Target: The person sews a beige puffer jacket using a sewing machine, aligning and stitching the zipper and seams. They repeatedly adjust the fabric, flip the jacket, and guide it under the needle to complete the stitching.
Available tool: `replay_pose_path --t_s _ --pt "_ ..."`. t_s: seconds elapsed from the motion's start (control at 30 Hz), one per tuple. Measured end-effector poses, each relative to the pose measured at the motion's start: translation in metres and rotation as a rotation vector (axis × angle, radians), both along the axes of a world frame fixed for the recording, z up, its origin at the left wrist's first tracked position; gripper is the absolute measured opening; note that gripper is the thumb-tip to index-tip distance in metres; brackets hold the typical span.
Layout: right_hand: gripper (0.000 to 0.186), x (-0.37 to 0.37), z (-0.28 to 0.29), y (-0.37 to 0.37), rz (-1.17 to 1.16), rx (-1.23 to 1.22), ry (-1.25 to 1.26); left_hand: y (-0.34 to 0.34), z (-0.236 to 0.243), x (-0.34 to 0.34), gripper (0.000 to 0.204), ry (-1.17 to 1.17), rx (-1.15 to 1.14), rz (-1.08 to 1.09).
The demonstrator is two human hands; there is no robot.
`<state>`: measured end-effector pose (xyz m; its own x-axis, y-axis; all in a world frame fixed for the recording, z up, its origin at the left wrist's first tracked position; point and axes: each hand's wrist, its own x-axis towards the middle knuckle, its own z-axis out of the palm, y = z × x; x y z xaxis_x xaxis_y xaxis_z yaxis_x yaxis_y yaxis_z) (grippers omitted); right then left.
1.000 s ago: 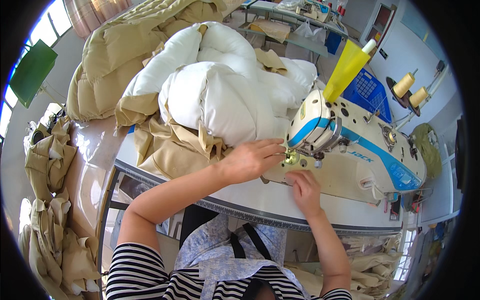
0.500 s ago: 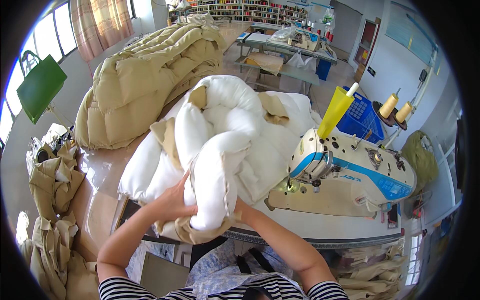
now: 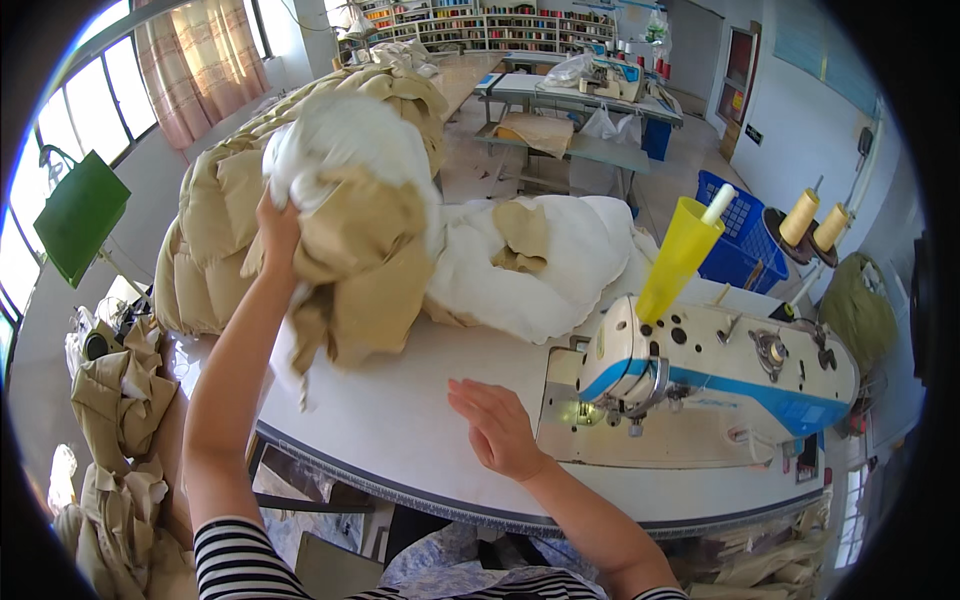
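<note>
My left hand (image 3: pixel 281 240) is closed on the edge of a padded white-and-tan fabric piece (image 3: pixel 365 225) and holds it up at the far left of the sewing table. Its tan cloth hangs down, blurred by motion. My right hand (image 3: pixel 498 428) is over the white tabletop (image 3: pixel 390 420), holding nothing, its fingers stretched out. Another white padded piece (image 3: pixel 575 265) with a tan patch lies behind it on the table. To the right of my right hand stands a white-and-blue sewing machine (image 3: pixel 700 370), its small lamp lit near the needle.
A big heap of tan quilted pieces (image 3: pixel 205 225) lies at the far left. Tan cloth (image 3: pixel 115 500) piles up at the left side, below a green bag (image 3: pixel 85 215). Behind the machine are a blue crate (image 3: pixel 735 230), a yellow holder (image 3: pixel 680 260) and thread cones (image 3: pixel 800 215).
The padded piece, held in both hands near the front edge before, has been lifted away to the far left by my left hand. My right hand has let go.
</note>
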<state>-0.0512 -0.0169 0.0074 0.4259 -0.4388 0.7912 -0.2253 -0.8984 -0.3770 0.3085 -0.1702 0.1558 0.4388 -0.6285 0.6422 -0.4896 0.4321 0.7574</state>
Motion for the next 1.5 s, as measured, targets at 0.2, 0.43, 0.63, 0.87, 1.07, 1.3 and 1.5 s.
replay_pose_path --t_s 0.2,0.43,0.63,0.87,1.07,1.3,1.5 --pt "0.061 -0.001 -0.029 -0.014 0.017 0.182 0.072 -0.163 0.05 -0.198 0.048 -0.041 -0.059 -0.404" --pt "0.064 -0.005 -0.032 -0.016 0.021 0.259 0.104 -0.163 -0.078 -0.19 0.049 -0.7 0.278 -0.426" --pt "0.051 -0.001 -0.032 -0.016 -0.008 0.338 0.1 -0.063 -0.079 0.061 0.098 -1.195 0.286 0.663" --pt "0.055 0.002 -0.042 -0.021 -0.053 0.414 0.064 -0.016 -0.063 0.225 0.051 -0.543 0.523 0.66" --pt "0.045 -0.004 -0.052 -0.022 -0.046 0.495 0.065 0.019 0.102 0.182 0.037 -0.322 -0.125 0.647" --pt "0.037 -0.009 -0.05 -0.028 0.082 0.929 -0.193 0.27 0.112 -0.029 0.03 -0.114 0.316 0.149" --pt "0.083 -0.022 -0.005 -0.023 0.491 1.521 -0.438 0.338 -0.01 -0.155 0.049 -0.603 0.672 -1.462"
